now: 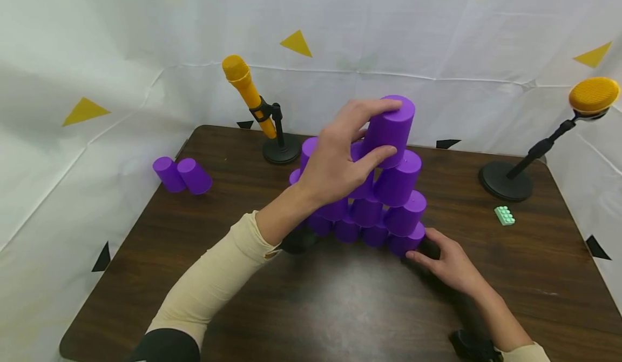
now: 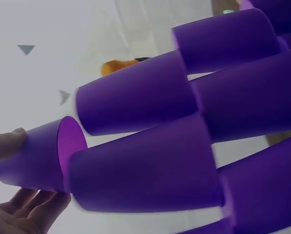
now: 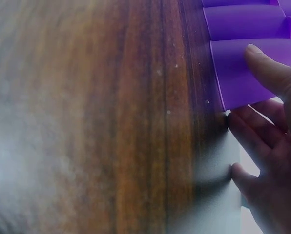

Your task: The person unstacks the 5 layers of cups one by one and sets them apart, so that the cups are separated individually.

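My left hand (image 1: 335,156) grips an upside-down purple cup (image 1: 391,129), index finger on its base and thumb on its near side. The cup is at the top right of a stack of upside-down purple cups (image 1: 398,181). In the left wrist view its open mouth faces the stack, and its rim overlaps a cup (image 2: 145,168) below. Low on the right, my right hand (image 1: 452,262) is at the end cup (image 1: 405,241) of the bottom row. Its thumb lies against that cup and the other fingers extend beside it. My left hand hides part of the stack.
Two purple cups (image 1: 194,177) stand at the table's left edge. Behind the stack is a yellow microphone (image 1: 250,92) on a black stand. Another yellow microphone (image 1: 594,95) stands at right, near a mint toy brick (image 1: 504,215). White sheeting (image 1: 413,32) surrounds the brown table (image 1: 340,308).
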A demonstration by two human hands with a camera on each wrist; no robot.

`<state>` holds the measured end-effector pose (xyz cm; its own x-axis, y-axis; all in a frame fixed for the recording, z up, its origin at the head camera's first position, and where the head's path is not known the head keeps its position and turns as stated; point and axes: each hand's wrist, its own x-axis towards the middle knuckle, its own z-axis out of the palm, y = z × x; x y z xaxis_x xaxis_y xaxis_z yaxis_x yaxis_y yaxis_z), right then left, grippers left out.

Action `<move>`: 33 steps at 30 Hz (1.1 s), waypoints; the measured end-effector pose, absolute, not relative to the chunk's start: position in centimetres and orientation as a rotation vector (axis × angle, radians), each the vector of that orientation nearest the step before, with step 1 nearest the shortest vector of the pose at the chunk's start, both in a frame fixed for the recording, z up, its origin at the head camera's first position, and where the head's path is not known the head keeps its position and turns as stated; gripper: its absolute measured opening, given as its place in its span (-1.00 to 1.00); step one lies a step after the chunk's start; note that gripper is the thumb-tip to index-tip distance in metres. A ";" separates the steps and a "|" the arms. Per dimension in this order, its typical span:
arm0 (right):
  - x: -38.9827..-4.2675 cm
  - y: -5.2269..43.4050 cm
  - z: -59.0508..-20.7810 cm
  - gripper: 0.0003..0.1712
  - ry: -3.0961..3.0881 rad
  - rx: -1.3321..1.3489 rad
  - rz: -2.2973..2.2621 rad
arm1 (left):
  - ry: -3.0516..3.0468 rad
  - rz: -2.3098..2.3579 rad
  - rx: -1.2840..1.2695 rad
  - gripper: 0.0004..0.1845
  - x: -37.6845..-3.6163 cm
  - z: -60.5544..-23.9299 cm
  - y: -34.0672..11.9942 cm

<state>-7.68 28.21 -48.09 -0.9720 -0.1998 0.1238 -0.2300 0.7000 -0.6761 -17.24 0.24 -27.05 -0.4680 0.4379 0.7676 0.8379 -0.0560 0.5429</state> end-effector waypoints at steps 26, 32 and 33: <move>-7.9 28.4 -48.1 -0.33 -2.901 0.332 1.194 | -2.087 -1.324 -0.191 -0.51 -19.1 -39.3 -21.3; -7.9 28.4 -48.0 -0.35 -2.898 0.332 1.189 | -2.239 -1.184 -0.100 -0.48 -22.6 -45.2 -24.1; -7.8 28.3 -48.0 -0.35 -2.898 0.327 1.187 | -2.263 -1.161 -0.091 -0.49 -22.8 -45.6 -24.1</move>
<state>-7.84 28.32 -48.04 -0.9784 -0.1941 0.0717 -0.1887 0.6944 -0.6944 -22.79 -24.13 -45.55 -0.8250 -0.1980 0.5294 0.3146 0.6172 0.7211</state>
